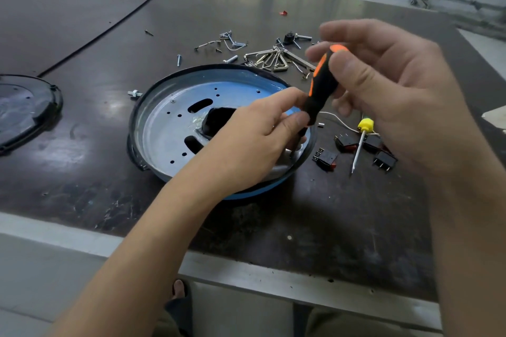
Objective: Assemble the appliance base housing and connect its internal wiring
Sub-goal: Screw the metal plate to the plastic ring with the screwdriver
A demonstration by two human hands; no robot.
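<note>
Housing [164,131] on bench [82,178]: left grip [260,131] pinches screwdriver [320,90] low, right grip [383,85] curls round its handle; tilted, the tip at four o'clock may slip.

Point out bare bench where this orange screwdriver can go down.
Bare bench lies between the black cover and the base housing, and along the near edge below the switches. Crowded: behind the housing among screws and hex keys, and around the yellow screwdriver.
</note>
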